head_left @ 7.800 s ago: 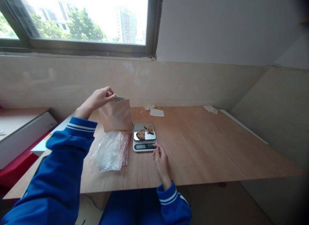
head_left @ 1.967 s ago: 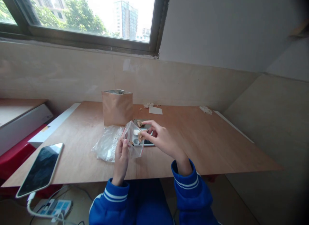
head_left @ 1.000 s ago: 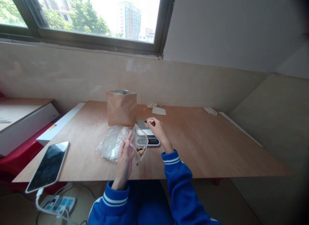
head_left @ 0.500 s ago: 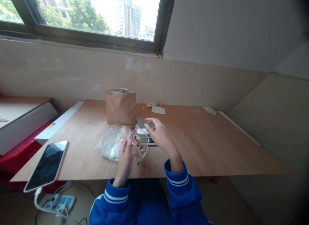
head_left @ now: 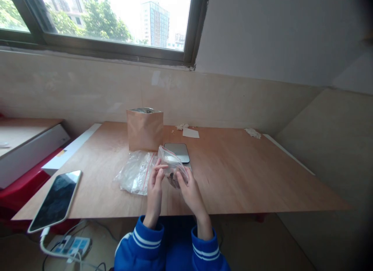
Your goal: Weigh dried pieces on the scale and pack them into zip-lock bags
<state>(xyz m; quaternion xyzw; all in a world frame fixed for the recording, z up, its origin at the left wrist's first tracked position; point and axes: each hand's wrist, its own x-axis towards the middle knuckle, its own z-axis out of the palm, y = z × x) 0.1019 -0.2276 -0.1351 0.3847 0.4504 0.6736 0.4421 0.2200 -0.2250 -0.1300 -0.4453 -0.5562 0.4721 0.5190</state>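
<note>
Between my hands is a small clear zip bag [head_left: 172, 162] with a red line along its top and brownish dried pieces inside. My left hand [head_left: 155, 185] grips its left side, and my right hand [head_left: 189, 189] has thumb and fingers closed on its right side. Just behind the bag lies a flat kitchen scale [head_left: 179, 150], its lower part hidden by the bag and my right hand. Left of my left hand, a heap of clear plastic bags [head_left: 132, 174] lies on the table. An open brown paper pouch [head_left: 145, 131] with a silvery lining stands upright behind the heap.
A phone [head_left: 56, 201] with a white cable plugged in lies at the left edge of the wooden table [head_left: 256, 178]. A white card [head_left: 190, 133] and crumpled scraps [head_left: 253, 133] lie toward the back. A power strip [head_left: 72, 244] is below on the left.
My right hand has come down from above the scale and taken hold of the bag's right side. The bag has shifted slightly right, and more of the scale's top shows.
</note>
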